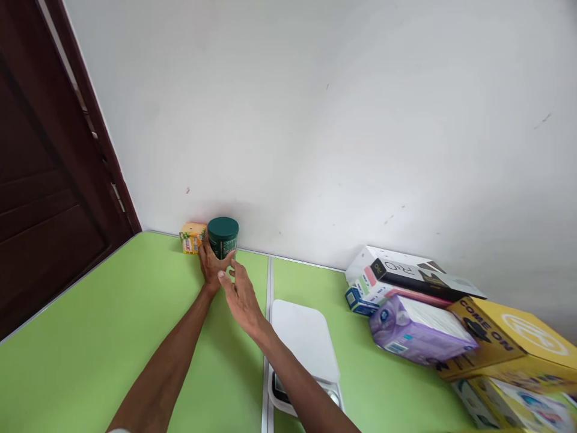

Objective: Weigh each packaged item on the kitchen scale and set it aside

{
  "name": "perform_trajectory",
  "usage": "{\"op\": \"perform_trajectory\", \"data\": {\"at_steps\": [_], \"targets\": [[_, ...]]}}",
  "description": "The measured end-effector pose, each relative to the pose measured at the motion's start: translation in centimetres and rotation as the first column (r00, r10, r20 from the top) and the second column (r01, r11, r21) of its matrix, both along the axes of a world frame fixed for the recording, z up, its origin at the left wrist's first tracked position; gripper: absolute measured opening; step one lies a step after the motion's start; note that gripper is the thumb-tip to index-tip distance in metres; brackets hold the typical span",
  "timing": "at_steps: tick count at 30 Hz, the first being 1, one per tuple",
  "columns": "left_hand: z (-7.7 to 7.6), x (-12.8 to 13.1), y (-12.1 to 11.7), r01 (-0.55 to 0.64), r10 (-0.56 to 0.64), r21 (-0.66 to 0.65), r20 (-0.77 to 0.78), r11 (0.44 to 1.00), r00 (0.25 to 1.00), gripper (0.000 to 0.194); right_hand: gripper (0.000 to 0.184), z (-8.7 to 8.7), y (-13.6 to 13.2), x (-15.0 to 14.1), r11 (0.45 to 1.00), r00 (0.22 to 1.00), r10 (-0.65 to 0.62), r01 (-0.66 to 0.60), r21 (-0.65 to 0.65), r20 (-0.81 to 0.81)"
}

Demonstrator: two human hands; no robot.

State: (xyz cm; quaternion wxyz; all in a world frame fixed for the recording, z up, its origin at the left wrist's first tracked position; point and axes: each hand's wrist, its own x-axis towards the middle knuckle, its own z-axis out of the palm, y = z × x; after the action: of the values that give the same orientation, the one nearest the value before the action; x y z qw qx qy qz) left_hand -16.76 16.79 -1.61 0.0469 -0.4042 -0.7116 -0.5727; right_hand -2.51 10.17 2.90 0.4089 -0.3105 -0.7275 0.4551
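Observation:
A dark green jar with a green lid point(223, 227) stands upright on the green table close to the wall. My left hand point(213, 266) is closed around the jar's lower front, its fingers on the left side and the thumb toward the right. My right hand point(243, 296) is just in front and to the right, thumb and fingers apart, holding nothing. Touching or very near my left fingers is a small yellow-orange box point(193, 238). Below my right forearm lies a white kitchen scale point(304, 337), its display partly hidden by the arm.
Stacked on the right are a white-and-black box point(412, 273), a purple tissue pack point(419, 331), a yellow box point(518, 337) and other cartons. A white wall runs along the table's back edge. A dark door point(49, 162) is at the left. A pale seam point(269, 288) crosses the table.

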Motion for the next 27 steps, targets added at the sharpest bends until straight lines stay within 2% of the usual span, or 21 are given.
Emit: {"op": "perform_trajectory", "data": {"at_steps": [3,6,9,11,12,13,14,16,17,19,20,21,24,25,27], "targets": [[0.3,0.4,-0.3,-0.024,0.024,-0.039,0.01,0.999,1.0,0.091,0.072,1.7,-2.9,2.6,0.996,0.997,0.046,-0.042,-0.077,0.054],[0.8,0.6,-1.1,-0.02,0.023,-0.095,0.03,0.995,0.999,0.097,0.058,3.1,-5.8,6.4,1.0,0.999,0.028,-0.028,-0.006,0.038],[1.5,1.0,-2.4,-0.013,0.016,-0.097,0.033,0.995,0.999,0.106,0.045,3.2,-8.4,11.5,0.986,0.991,-0.136,0.136,0.096,-0.01],[2.4,2.2,-3.8,0.044,-0.043,-0.064,0.018,0.997,0.999,0.107,0.04,2.5,-10.0,15.7,0.93,0.94,-0.336,0.34,0.142,-0.049],[2.9,3.2,-4.7,0.09,-0.09,-0.049,0.008,0.995,0.996,0.105,0.038,1.9,-10.8,18.1,0.872,0.886,-0.459,0.463,0.159,-0.064],[3.5,4.5,-5.8,0.144,-0.144,-0.037,-0.006,0.989,0.99,0.101,0.037,1.3,-11.6,20.7,0.788,0.807,-0.586,0.59,0.176,-0.078],[4.1,6.2,-7.1,0.202,-0.203,-0.029,-0.023,0.979,0.979,0.098,0.038,0.8,-12.3,23.4,0.677,0.701,-0.708,0.708,0.199,-0.084],[5.0,10.6,-9.9,0.328,-0.329,-0.025,-0.065,0.944,0.942,0.091,0.045,-0.2,-13.3,29.1,0.374,0.409,-0.906,0.894,0.247,-0.11],[5.1,13.2,-11.5,0.399,-0.4,-0.03,-0.07,0.917,0.914,0.087,0.05,-0.6,-13.6,32.0,0.216,0.25,-0.961,0.946,0.243,-0.122],[4.5,18.6,-14.7,0.565,-0.567,-0.054,-0.036,0.823,0.823,0.079,0.056,-1.4,-13.2,37.5,-0.033,-0.01,-0.991,0.985,0.171,-0.132],[3.8,21.4,-16.1,0.651,-0.654,-0.081,-0.008,0.755,0.757,0.076,0.059,-1.9,-12.6,40.0,-0.1,-0.086,-0.989,0.988,0.117,-0.118],[2.9,24.1,-17.3,0.733,-0.736,-0.12,0.03,0.669,0.676,0.075,0.062,-2.4,-11.8,42.1,-0.109,-0.105,-0.99,0.993,0.046,-0.096],[0.2,31.1,-19.4,0.904,-0.901,-0.243,0.173,0.352,0.397,0.087,0.069,-4.1,-9.1,45.8,0.0,-0.01,-0.998,0.988,-0.156,-0.059],[-0.4,33.1,-19.4,0.926,-0.916,-0.268,0.23,0.265,0.329,0.092,0.071,-4.7,-8.4,46.2,0.04,0.031,-0.998,0.986,-0.165,-0.053],[-0.9,36.3,-18.8,0.944,-0.921,-0.296,0.308,0.145,0.238,0.099,0.071,-5.6,-7.5,46.0,0.117,0.113,-0.993,0.99,-0.084,-0.046]]}}
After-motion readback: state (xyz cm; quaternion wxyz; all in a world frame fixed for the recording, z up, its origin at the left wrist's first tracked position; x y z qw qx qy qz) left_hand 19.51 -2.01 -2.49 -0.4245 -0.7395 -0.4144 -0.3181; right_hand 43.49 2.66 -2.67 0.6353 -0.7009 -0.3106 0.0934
